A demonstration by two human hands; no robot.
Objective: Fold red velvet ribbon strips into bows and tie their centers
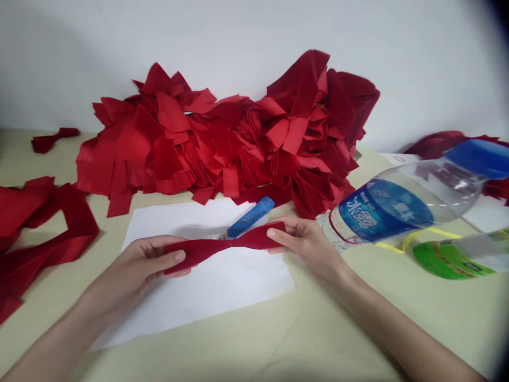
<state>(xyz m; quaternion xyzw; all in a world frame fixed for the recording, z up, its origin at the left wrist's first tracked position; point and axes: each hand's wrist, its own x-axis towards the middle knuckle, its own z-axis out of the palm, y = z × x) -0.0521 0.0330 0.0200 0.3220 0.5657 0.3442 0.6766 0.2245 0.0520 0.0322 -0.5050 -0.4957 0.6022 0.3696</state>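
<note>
Between my two hands stretches a red fabric strip, twisted at its middle. My left hand pinches its left end, thumb on top. Its right end is gripped by my right hand, fingers closed round it. The strip hangs just above a white sheet of paper on the beige table. A blue cutter-like tool lies on the paper just behind the strip.
A big heap of red fabric pieces fills the back of the table. Long red strips lie at the left. A clear water bottle with a blue label and a green-labelled bottle stand right.
</note>
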